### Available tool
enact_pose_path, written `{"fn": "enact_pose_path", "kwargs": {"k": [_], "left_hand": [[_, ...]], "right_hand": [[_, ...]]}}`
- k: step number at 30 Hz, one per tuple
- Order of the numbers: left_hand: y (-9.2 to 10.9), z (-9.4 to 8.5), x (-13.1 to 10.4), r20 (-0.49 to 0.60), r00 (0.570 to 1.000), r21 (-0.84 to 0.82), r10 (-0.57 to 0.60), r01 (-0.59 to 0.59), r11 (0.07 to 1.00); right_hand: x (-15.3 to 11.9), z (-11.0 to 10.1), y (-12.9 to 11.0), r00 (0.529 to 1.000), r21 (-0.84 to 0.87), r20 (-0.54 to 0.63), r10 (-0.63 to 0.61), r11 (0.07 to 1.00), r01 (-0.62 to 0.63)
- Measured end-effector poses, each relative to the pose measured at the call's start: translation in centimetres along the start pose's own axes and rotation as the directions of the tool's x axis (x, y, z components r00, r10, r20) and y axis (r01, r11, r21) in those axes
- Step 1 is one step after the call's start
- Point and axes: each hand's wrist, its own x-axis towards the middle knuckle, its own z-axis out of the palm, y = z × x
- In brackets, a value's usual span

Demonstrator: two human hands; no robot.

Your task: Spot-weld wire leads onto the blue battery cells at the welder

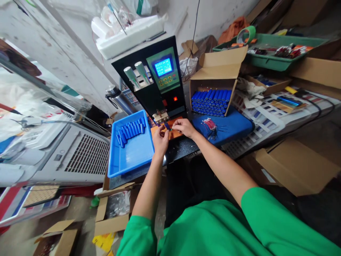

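Under the electrodes (160,116) of a black spot welder (149,96) with a lit screen, a blue cylindrical battery cell (167,126) is partly visible. My left hand (160,140) is closed at the cell's near side, thumb and fingers on it. Just to the right, my right hand (183,128) pinches something small beside the cell; its kind is too small to make out. Both hands are over an orange plate (176,134) at the machine's foot. A bundle of red and black wires (209,125) lies right of my right hand.
On the left stands a blue tray (130,156) with a row of blue cells (130,131). An open cardboard box (218,69) of stacked cells sits right of the welder. A steel flask (121,99) is behind the tray. Farther right is a green tray (282,64).
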Motion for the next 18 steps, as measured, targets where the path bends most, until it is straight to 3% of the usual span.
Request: {"fn": "enact_pose_path", "kwargs": {"k": [6,13,18], "left_hand": [[-0.8,1.2,0.9,0.070,0.997,0.045,0.031,-0.035,0.998],[-1.4,-0.2,-0.3,0.135,0.978,0.095,0.157,-0.171,0.981],[-1.2,-0.7,-0.5,0.105,0.991,-0.060,0.084,-0.078,0.995]], "right_hand": [[-0.1,-0.1,-0.1,0.998,0.045,-0.050,0.028,0.999,-0.025],[-0.2,0.1,-0.6,0.992,0.143,-0.109,0.065,0.988,-0.049],[-0.1,0.3,-0.9,0.989,0.136,-0.111,0.094,0.988,-0.078]]}}
